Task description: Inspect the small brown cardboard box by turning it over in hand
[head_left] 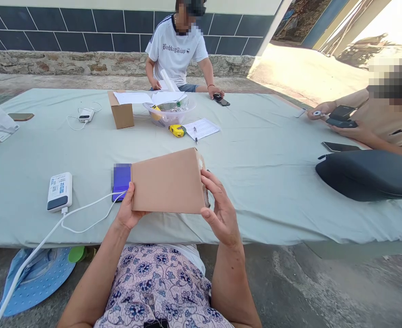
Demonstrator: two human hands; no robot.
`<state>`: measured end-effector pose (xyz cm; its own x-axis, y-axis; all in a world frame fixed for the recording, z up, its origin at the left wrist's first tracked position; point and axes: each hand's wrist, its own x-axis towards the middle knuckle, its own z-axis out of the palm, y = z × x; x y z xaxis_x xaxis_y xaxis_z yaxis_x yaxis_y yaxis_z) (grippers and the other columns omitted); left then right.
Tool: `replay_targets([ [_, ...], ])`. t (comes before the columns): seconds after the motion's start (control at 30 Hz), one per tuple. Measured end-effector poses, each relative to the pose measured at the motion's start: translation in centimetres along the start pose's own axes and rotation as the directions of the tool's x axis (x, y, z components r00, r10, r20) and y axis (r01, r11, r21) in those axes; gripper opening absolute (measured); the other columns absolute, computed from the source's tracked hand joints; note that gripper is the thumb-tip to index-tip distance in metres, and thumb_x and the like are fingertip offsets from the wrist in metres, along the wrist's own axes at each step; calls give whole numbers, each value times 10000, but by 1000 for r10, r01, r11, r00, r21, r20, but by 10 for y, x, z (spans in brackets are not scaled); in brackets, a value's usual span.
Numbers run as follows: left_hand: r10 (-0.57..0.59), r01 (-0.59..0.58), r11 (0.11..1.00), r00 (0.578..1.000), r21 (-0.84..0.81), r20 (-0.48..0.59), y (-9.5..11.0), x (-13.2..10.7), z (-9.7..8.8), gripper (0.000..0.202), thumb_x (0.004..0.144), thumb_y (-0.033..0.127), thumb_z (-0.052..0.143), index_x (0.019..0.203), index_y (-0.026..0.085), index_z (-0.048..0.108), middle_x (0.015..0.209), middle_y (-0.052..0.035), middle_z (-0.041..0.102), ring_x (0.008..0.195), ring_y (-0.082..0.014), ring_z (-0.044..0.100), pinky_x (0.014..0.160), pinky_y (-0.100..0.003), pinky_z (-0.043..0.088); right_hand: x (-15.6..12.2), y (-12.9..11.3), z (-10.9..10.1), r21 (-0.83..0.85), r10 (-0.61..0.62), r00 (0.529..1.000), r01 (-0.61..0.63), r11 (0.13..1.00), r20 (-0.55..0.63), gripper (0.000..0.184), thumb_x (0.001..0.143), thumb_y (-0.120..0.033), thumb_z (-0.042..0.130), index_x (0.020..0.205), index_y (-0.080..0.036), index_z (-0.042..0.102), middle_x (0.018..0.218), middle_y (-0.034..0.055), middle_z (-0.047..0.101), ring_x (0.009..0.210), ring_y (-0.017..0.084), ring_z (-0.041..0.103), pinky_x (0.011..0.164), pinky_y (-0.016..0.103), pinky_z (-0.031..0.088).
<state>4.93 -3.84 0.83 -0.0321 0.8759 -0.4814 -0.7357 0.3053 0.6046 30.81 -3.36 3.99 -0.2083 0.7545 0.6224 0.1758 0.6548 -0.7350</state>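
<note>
Both of my hands hold a small brown cardboard box (168, 182) over the near edge of the table (262, 182). My left hand (128, 210) grips its lower left corner, thumb on the front face. My right hand (221, 207) clasps its right end, fingers curled round the edge. Behind the box lies a phone (121, 180) with a lit purple screen, a white cable running from it.
A white power bank (60, 191) lies to the left. Further back stand a second cardboard box (121, 111), a clear bowl (170, 111), a yellow tape measure (177, 130) and papers (202, 128). A dark bag (368, 175) rests at the right. Two other people sit at the table.
</note>
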Motion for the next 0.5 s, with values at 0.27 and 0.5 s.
replay_targets([
  [0.27,-61,59,998,996,24,69,-3,5,-11,551,973,605,578,1397,254,597,1148,-88,762,913,-232,741,908,-440,630,-2,-9,-3,-10,-11,1000,11,1000,-25,607,936,-658,623,1465,-364,582,1594,76,480,1500,347,421,1232,552,379],
  [0.5,-128,128,992,980,13,150,-3,7,-16,659,972,662,519,1479,240,523,1154,-139,749,952,-308,742,852,-552,631,-2,-6,-3,-24,-49,993,47,999,-111,472,930,-502,717,1372,-351,652,1481,83,585,1414,326,518,1203,556,417],
])
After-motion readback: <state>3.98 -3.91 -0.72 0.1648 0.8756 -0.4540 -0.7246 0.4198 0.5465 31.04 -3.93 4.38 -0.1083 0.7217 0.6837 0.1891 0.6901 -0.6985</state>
